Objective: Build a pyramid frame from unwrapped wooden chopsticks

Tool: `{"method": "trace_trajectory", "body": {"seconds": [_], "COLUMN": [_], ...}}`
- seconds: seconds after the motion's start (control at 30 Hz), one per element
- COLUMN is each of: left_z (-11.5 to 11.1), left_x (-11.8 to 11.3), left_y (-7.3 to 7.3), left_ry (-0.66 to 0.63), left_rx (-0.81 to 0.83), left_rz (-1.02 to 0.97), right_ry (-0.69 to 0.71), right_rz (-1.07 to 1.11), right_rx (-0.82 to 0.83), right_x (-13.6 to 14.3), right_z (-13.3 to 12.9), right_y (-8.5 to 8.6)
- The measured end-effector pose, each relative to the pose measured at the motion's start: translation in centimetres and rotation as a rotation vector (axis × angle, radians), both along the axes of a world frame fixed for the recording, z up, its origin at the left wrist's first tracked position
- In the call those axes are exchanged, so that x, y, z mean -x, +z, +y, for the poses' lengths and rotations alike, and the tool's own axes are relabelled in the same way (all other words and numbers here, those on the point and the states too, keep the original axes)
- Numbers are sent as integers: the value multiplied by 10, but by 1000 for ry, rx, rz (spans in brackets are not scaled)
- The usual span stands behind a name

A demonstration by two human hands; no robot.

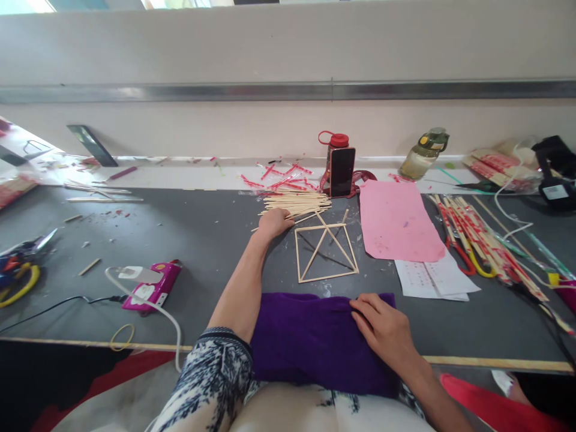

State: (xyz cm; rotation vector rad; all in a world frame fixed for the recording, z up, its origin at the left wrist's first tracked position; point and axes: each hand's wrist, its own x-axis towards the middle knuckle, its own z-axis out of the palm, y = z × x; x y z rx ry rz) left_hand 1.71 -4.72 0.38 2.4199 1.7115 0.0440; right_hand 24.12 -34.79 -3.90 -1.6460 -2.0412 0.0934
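My left hand (pixel 275 223) reaches to the near left side of a pile of wooden sticks (pixel 297 203); its fingers are closed at a stick beneath them. A frame of joined sticks (pixel 328 278), square at its base with sticks crossing above it, stands on the grey table just right of that hand. My right hand (pixel 382 324) rests on a folded purple cloth (pixel 310 342) at the table's front edge, its fingers slightly apart and nothing visible in them.
Behind the pile lie red-and-clear wrappers (pixel 283 177), a phone (pixel 342 172) and a red-capped bottle (pixel 339 140). Pink sheet (pixel 400 222), papers (pixel 438 279), scissors (pixel 481 269) and wrapped sticks (pixel 495 240) lie right. A magenta device (pixel 155 288) with cables sits left.
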Motion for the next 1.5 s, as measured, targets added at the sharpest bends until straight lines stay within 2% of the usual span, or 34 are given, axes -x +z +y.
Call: {"method": "trace_trajectory", "body": {"seconds": [0.37,0.77,1.07,1.3,1.4,1.5], "left_z": [-9,0,-3,-4,-5,-9], "left_x": [-6,8,12,12,16,18], "left_y": [7,7,13,19,28,40], "left_ry": [-21,97,85,145,210,243], "left_rx": [-66,-178,-192,-178,-188,-174], "left_rz": [89,-29,-90,-125,-266,-576], "right_ry": [-6,-3,8,13,41,73], "right_rz": [2,-1,-18,15,133,317], "right_rx": [-18,-18,-24,-31,22,63], "right_x": [1,1,1,1,-3,-8], "right_z": [0,0,0,0,1,3], "right_y": [3,2,3,5,10,18]}}
